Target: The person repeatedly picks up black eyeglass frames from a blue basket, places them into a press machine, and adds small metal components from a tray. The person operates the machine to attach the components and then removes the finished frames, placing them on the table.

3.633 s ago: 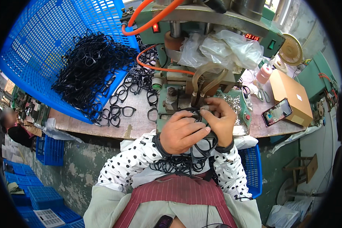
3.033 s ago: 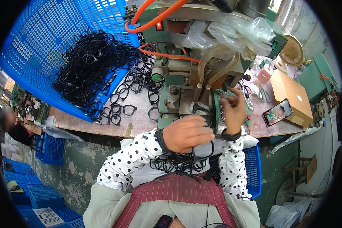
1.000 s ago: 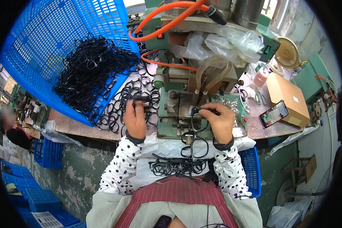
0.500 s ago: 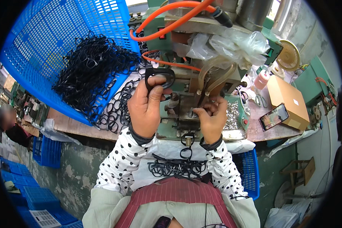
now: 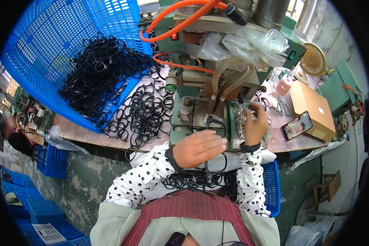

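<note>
Lying across the centre of the view, the left hand point(image 5: 199, 149), fingers straight and together, covers the middle of a black spectacle frame point(image 5: 209, 170); any grip beneath is hidden. Right of centre, the right hand point(image 5: 255, 125) half-curls over small metal pieces point(image 5: 239, 119); whether it pinches any, I cannot tell.

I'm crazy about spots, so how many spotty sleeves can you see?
2. One spotty sleeve leads to the left hand; the other spotty sleeve leads to the right hand. I see no more.
</note>
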Demonstrator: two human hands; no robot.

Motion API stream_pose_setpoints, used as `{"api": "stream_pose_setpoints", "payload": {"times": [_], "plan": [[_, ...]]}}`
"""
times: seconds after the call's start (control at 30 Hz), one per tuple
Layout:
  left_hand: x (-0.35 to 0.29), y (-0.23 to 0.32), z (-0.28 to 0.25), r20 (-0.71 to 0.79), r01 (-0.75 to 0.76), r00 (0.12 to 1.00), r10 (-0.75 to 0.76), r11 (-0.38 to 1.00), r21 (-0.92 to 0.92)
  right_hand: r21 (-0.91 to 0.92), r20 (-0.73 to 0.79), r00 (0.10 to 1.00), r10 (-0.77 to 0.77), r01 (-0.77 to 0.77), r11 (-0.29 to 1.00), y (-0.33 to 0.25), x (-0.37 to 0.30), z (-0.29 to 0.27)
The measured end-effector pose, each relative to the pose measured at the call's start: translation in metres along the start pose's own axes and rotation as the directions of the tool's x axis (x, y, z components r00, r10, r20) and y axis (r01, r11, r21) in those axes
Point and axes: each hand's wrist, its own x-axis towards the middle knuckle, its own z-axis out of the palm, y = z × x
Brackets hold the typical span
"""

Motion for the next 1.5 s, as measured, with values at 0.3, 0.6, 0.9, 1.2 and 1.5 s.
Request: {"api": "stream_pose_setpoints", "payload": {"times": [0.3, 0.6, 0.9, 1.2, 1.5], "plan": [[-0.001, -0.006, -0.002, 0.065, -0.019, 0.998, 0.017, 0.999, 0.039, -0.357, 0.28, 0.958, -0.065, 0.167, 0.919, 0.056, -0.029, -0.01], [-0.006, 0.009, -0.004, -0.009, 0.046, 0.999, -0.045, 0.976, 0.212, -0.01, 0.098, 0.995, 0.026, -0.025, 1.0, 0.065, -0.028, -0.008], [-0.1, -0.06, -0.044, 0.05, 0.338, 0.819, -0.571, 0.551, 0.763, -0.097, 0.003, 1.0, 0.011, -0.01, 0.995, 0.064, -0.03, -0.006], [-0.097, -0.092, -0.073, 0.083, 0.42, 0.777, -0.624, 0.613, 0.669, 0.046, -0.021, 0.999, 0.04, -0.039, 0.998, 0.062, -0.031, -0.009], [-0.072, -0.048, -0.053, -0.567, 0.701, 0.587, -0.578, 0.713, -0.002, 0.122, 0.131, 0.985, 0.113, -0.129, 0.984, 0.008, -0.018, 0.004]]}}
